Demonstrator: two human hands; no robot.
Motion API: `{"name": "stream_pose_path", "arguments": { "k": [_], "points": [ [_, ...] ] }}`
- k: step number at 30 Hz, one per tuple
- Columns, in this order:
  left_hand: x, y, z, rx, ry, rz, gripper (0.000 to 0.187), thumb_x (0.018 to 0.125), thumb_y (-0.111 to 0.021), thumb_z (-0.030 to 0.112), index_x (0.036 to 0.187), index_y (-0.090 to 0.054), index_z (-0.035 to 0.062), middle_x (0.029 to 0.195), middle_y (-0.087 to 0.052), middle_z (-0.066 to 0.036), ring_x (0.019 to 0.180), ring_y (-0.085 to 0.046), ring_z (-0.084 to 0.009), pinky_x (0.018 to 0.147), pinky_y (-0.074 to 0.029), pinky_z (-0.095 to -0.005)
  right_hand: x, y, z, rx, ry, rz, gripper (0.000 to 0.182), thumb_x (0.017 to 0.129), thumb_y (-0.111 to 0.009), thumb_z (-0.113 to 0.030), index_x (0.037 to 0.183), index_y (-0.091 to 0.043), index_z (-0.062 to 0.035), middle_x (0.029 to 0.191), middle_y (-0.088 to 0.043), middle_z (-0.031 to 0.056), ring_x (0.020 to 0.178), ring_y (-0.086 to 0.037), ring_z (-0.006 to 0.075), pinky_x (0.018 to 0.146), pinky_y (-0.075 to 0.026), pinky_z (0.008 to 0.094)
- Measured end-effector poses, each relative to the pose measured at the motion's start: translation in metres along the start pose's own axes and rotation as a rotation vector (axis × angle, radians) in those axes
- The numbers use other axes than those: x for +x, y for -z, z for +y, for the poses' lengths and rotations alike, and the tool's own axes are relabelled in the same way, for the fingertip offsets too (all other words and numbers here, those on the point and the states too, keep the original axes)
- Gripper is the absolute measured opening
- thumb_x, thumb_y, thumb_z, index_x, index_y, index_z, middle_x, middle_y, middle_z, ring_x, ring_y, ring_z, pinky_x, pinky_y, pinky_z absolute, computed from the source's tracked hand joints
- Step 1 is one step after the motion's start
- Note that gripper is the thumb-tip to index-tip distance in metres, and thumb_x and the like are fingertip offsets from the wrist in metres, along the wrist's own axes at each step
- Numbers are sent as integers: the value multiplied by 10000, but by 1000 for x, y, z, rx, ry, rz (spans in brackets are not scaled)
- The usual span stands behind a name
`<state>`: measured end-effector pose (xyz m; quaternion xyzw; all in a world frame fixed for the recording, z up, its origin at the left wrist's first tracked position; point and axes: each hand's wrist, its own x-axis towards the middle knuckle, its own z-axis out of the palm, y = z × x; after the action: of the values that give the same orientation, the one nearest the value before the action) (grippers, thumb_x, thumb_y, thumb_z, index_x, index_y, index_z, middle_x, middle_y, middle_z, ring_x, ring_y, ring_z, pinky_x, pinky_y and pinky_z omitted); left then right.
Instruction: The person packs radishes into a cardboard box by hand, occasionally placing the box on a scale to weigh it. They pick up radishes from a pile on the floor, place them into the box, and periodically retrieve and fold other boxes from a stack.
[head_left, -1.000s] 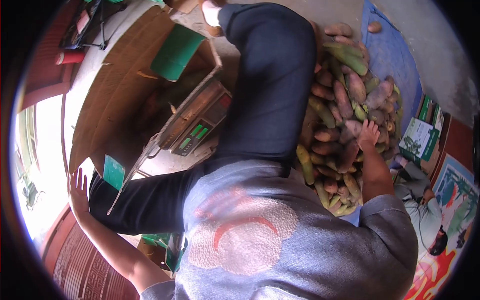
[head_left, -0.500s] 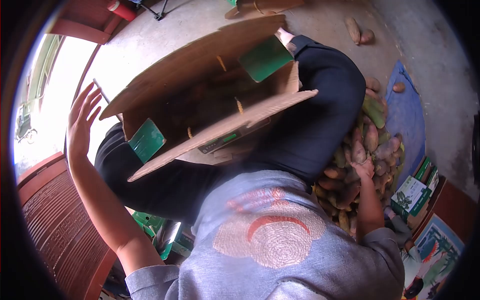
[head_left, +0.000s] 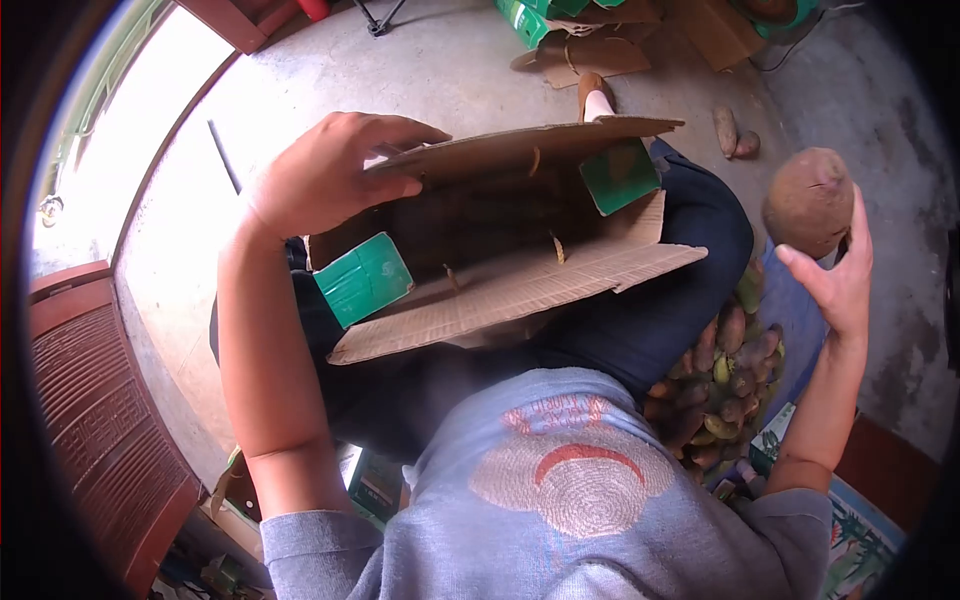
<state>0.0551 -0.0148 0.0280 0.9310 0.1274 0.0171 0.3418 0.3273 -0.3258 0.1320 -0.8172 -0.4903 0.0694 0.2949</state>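
In my right hand (head_left: 838,275), raised out on the right, is a large brown sweet potato (head_left: 810,203); thumb and fingers cup it from below. My left hand (head_left: 330,170) pinches the upper left edge of a cardboard box (head_left: 480,310), thumb on the inner side of the far flap and fingers behind it. The box stands open between my legs, with green end flaps and rope loops on its long flaps. Its inside is dark, so what lies in there cannot be made out. Beside my right leg is a pile of sweet potatoes (head_left: 725,375), some greenish.
Two loose sweet potatoes (head_left: 735,135) lie on the concrete floor at the upper right. A blue sheet (head_left: 795,310) borders the pile. Green cartons (head_left: 565,20) stand at the top, a carved wooden panel (head_left: 110,390) at the left. A person's foot (head_left: 597,100) shows behind the box.
My right hand has risen from the pile with a sweet potato in it. My left hand has moved from beside the box onto its far flap. The view has shifted.
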Motion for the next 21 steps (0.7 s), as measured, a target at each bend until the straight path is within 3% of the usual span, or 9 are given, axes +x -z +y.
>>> {"name": "stream_pose_path", "arguments": {
  "k": [4,6,8,10,12,18,21],
  "points": [
    [-5,-1,1,70,-6,105,234,799,-651,82,1027,-664,32,879,-678,-160,778,-649,-308,730,-507,-363,57,-63,-66,-180,464,-435,647,549,-757,-165,1129,-524,1,1044,-601,158,983,-593,324,877,-465,373],
    [-5,-1,-2,29,-25,89,222,812,-639,81,1024,-660,19,877,-677,-164,771,-648,-309,719,-509,-361,69,-106,-77,-174,530,-611,577,566,-740,-189,1071,-536,2,1013,-601,169,931,-584,349,827,-480,403],
    [-6,-3,-5,21,-33,99,218,819,-630,79,1023,-657,6,878,-675,-170,781,-651,-314,714,-515,-357,73,-147,-78,-275,516,-786,555,584,-734,-210,1051,-532,10,1004,-605,176,944,-589,339,807,-482,411],
    [-8,-2,-4,-2,-39,98,217,818,-632,80,1021,-658,8,879,-675,-170,789,-653,-317,717,-517,-359,82,-182,-87,-455,250,-1126,579,605,-744,-232,1074,-520,22,1041,-601,198,995,-580,347,830,-481,403],
    [-9,0,-2,23,-19,77,220,822,-628,83,1027,-656,8,890,-675,-173,811,-654,-318,743,-520,-365,76,-217,-62,-360,299,-1097,587,648,-743,-253,1105,-512,33,1084,-593,216,1044,-566,359,862,-475,404],
    [-9,-3,-8,41,-54,113,234,827,-629,91,1047,-652,14,904,-673,-176,825,-652,-322,771,-517,-361,72,-256,-18,-561,369,-1280,654,726,-707,-267,1249,-457,36,1163,-572,229,1098,-547,354,929,-448,404],
    [-7,-1,-9,21,-67,109,233,825,-635,93,1045,-655,19,901,-673,-175,820,-650,-323,756,-512,-364,70,-241,-14,-379,527,-992,611,768,-671,-243,1271,-446,21,1180,-565,227,1114,-537,351,947,-436,408]
  ]
}}
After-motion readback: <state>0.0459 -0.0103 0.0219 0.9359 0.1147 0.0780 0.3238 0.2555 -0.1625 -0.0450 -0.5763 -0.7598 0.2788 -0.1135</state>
